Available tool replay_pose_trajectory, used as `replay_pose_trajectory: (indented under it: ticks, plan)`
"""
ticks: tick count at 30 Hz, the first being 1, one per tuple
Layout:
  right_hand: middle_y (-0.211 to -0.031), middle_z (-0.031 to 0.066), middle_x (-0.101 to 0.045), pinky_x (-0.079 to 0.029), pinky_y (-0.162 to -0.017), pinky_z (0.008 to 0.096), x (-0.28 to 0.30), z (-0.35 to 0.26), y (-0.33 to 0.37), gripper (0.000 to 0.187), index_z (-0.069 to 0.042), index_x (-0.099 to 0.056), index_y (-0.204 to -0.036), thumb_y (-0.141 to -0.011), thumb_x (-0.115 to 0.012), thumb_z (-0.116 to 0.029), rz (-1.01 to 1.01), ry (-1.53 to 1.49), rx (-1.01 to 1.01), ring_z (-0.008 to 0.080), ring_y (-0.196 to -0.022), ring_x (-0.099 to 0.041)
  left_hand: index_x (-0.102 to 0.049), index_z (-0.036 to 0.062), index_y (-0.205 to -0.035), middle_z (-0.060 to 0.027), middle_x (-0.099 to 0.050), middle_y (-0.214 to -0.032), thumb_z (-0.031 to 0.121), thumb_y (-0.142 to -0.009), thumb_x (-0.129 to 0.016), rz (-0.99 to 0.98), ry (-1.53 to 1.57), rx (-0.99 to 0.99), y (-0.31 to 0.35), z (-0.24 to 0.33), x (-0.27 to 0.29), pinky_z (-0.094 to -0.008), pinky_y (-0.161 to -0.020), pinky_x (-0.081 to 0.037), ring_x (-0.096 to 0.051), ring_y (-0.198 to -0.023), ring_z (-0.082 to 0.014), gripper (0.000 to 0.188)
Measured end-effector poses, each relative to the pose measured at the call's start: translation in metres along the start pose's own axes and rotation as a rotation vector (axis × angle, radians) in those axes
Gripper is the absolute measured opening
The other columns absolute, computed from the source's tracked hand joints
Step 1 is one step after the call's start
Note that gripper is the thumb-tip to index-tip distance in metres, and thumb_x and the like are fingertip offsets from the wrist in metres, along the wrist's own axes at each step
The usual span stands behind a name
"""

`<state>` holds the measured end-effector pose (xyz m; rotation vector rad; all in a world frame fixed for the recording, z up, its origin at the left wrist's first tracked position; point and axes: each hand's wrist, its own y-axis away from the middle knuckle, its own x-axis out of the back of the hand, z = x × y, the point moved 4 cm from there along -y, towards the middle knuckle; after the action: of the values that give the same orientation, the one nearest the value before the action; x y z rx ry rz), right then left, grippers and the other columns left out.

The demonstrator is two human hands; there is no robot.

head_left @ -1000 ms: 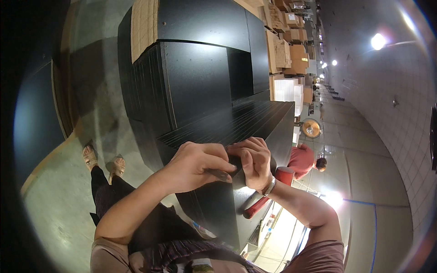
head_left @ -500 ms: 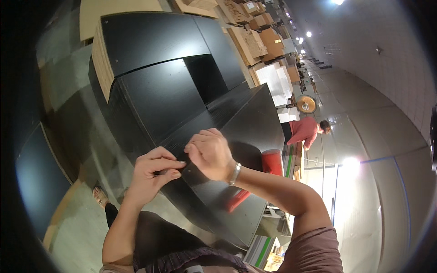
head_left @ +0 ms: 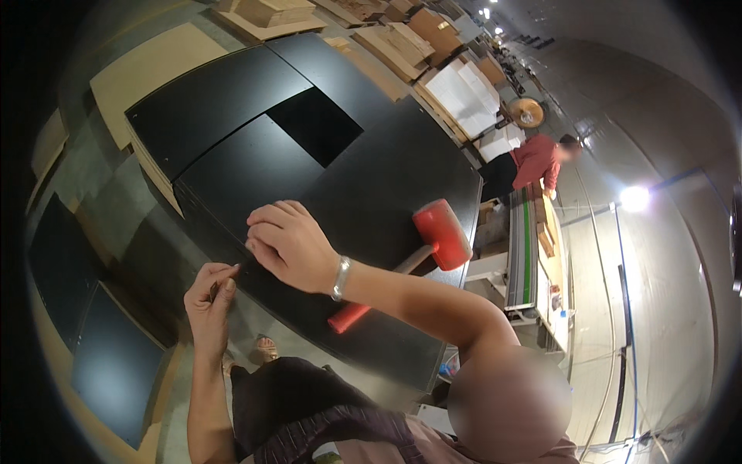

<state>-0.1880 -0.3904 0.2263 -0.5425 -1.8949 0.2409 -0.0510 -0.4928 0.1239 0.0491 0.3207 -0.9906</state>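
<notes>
Black panel (head_left: 371, 174): big flat dark sheet right by both hands, broad face up, with the edge closest to the fingertips.
Left hand (head_left: 210, 290): just off that edge, thumb and finger nearly meeting. Can't tell if anything tiny is pinched in there, or whether it's actually touching the panel.
Right hand (head_left: 290, 247): over the panel, fingers curled in loosely. The palm's hidden, so no idea if it's holding something.
Edge tip: I'd go light here, fingertips only, no dragging nails. Dark finish like that probably shows every scuff and smudge.
Bracelet (head_left: 341, 278): silver band on the right wrist. I'd keep it lifted so it doesn't scrape.
Mallet (head_left: 443, 236): red head, red grip, lying on the panel with the right forearm crossing over its handle. Watch that elbow imo, one bump could skid it.
Surface: smooth, with a soft sheen; farther back there are more dark sheets (head_left: 220, 108) around a black square gap.
Tan board (head_left: 166, 73): low down, past the far left corner.
Floor (head_left: 143, 205): greyish, more dark sheets lying off to the left.
Room: white stack (head_left: 461, 97), round fan (head_left: 527, 113), co-worker in a red top (head_left: 535, 166) leaning at a long desk (head_left: 568, 301), bright lamp (head_left: 635, 198) beyond.
</notes>
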Motion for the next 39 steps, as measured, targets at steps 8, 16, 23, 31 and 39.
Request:
replay_pose_trajectory:
  ticks: [8,16,23,31,39]
  plan:
    - [-0.113,0.0149,-0.058,-0.049,-0.090,0.0400,0.138,-0.049,0.154,0.037,-0.004,-0.058,-0.104,-0.071,-0.073,0.000,0.284,0.168,-0.379,0.0301,-0.104,-0.059,-0.069,-0.0022,-0.110,0.0040,-0.054,-0.087,0.019,-0.099,-0.060,-0.015,-0.151,0.049,0.001,0.000,-0.004,-0.0208,-0.065,-0.028,-0.035,-0.071,-0.0034,0.025]
    - [-0.137,0.0165,-0.052,-0.040,-0.105,0.0361,0.138,-0.048,0.309,0.072,0.005,-0.045,-0.138,-0.080,-0.079,-0.018,0.613,-0.384,-1.421,0.0237,-0.124,-0.051,-0.068,-0.0024,-0.116,0.0069,-0.048,-0.077,0.022,-0.100,-0.060,0.029,-0.328,0.044,0.006,0.003,-0.003,-0.0189,-0.064,-0.029,-0.037,-0.071,-0.0032,0.030]
    - [-0.119,0.0101,-0.061,-0.047,-0.094,0.0306,0.140,-0.035,0.343,0.049,0.004,-0.054,-0.124,-0.088,-0.074,-0.023,0.714,-0.415,-1.605,0.0189,-0.110,-0.059,-0.066,-0.0024,-0.122,0.0061,-0.051,-0.079,0.021,-0.100,-0.059,0.008,-0.374,0.102,0.006,0.005,-0.003,-0.0190,-0.067,-0.034,-0.042,-0.073,-0.0036,0.032]
    - [-0.099,0.0084,-0.070,-0.057,-0.075,0.0339,0.106,-0.044,0.335,0.027,0.004,-0.063,-0.106,-0.093,-0.068,-0.019,0.766,-0.939,-1.740,0.0179,-0.084,-0.069,-0.064,-0.0048,-0.123,0.0051,-0.051,-0.077,0.020,-0.100,-0.058,-0.058,-0.423,0.042,0.004,0.007,-0.008,-0.0189,-0.068,-0.035,-0.042,-0.072,-0.0041,0.034]
    - [-0.098,0.0107,-0.070,-0.057,-0.076,0.0376,0.102,-0.043,0.333,0.023,0.004,-0.063,-0.105,-0.093,-0.067,-0.015,0.772,-0.909,-1.778,0.0217,-0.084,-0.069,-0.065,-0.0041,-0.122,0.0066,-0.042,-0.068,0.015,-0.098,-0.061,-0.075,-0.359,0.042,0.001,0.009,-0.005,-0.0212,-0.054,-0.027,-0.033,-0.061,-0.0034,0.032]
